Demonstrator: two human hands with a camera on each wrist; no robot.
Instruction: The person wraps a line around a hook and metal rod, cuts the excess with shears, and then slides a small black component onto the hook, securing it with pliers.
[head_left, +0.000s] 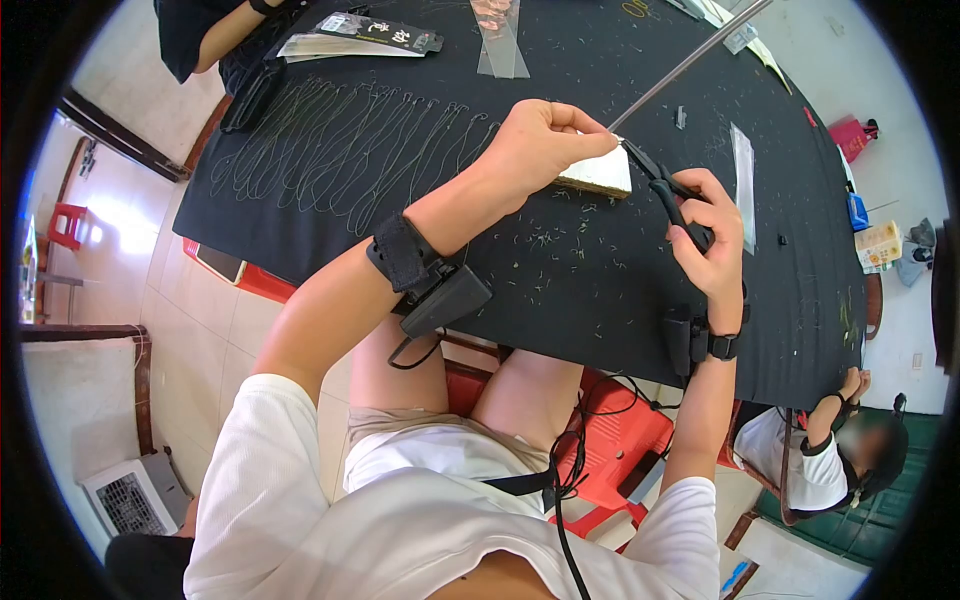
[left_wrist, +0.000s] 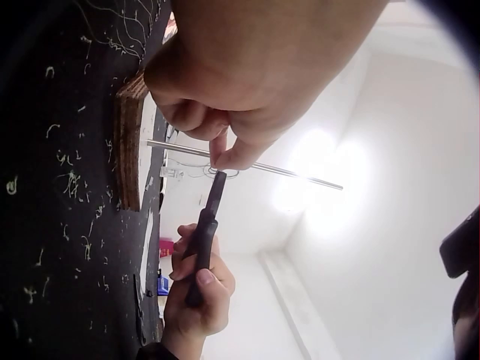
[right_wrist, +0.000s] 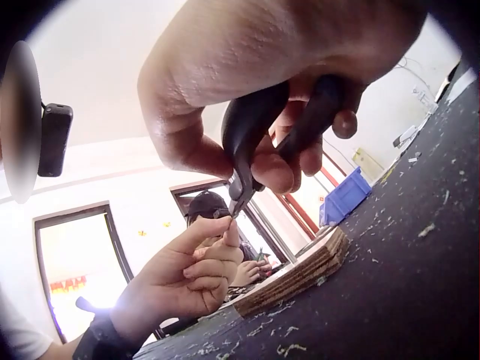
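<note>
My left hand [head_left: 545,145] pinches the end of a thin line [left_wrist: 210,171] between thumb and forefinger, close beside a slim metal rod [head_left: 690,68]. The rod slants up from a layered wooden block [right_wrist: 292,274] with a white top, partly hidden under the left hand. In my right hand [head_left: 715,235] are black-handled pliers [head_left: 668,190], with fingers curled round the handles. The tool's tips meet the left fingertips, as the right wrist view also shows. What lies between those tips is too small to tell.
Many looped thin lines [head_left: 340,150] lie in a row at the left of the black-covered table [head_left: 600,290]. Short clippings [head_left: 545,240] are scattered round the block. Packets [head_left: 360,38] and a clear sleeve [head_left: 743,185] lie farther off. Another person [head_left: 820,450] sits at the right.
</note>
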